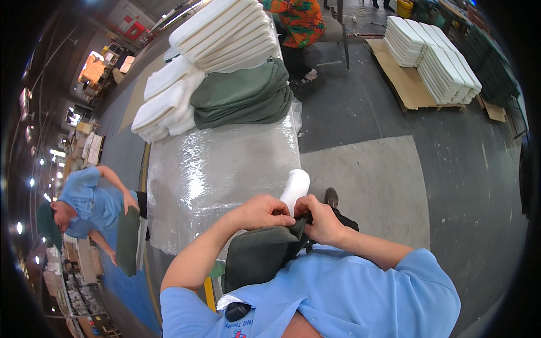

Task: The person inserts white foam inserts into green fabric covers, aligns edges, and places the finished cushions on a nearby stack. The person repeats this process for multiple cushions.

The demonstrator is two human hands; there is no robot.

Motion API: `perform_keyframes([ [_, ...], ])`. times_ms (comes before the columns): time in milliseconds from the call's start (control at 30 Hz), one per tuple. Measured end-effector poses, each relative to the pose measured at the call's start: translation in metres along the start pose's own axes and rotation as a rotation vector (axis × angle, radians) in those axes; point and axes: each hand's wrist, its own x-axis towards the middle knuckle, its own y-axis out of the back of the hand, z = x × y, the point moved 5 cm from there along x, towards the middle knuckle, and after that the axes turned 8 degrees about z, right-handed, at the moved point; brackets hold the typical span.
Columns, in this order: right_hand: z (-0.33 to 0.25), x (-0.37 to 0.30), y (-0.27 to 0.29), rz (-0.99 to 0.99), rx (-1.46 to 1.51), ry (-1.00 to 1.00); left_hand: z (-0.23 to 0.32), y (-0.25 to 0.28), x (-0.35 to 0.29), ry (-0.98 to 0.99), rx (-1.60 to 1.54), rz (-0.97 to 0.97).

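Close to my body I have a dark green fabric cushion cover (256, 253), its body resting against my shirt. At its far edge my left hand (260, 213) is closed, pinching the fabric with thumb and fingers. My right hand (320, 219) pinches the same edge beside it, the two hands nearly touching. Just past my fingers a rounded white piece, perhaps padding (296, 186), sticks out over the table's right edge. Whether it is joined to the cover I cannot tell. What lies inside the cover is hidden.
The table (225, 163) is wrapped in shiny plastic. Green folded covers (242, 93) and white pads (225, 34) are piled at its far end. A co-worker (98, 205) at left holds a green piece. More white pads (431, 59) sit on cardboard at far right.
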Motion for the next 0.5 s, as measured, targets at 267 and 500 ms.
perform_keyframes([
  [267,0.027,-0.017,0.001,-0.159,0.590,-0.399,0.011,0.000,0.003,-0.204,0.140,-0.049],
  [500,0.059,-0.036,-0.015,-0.239,0.756,-0.505,0.013,0.002,0.007,-0.051,-0.116,-0.095],
])
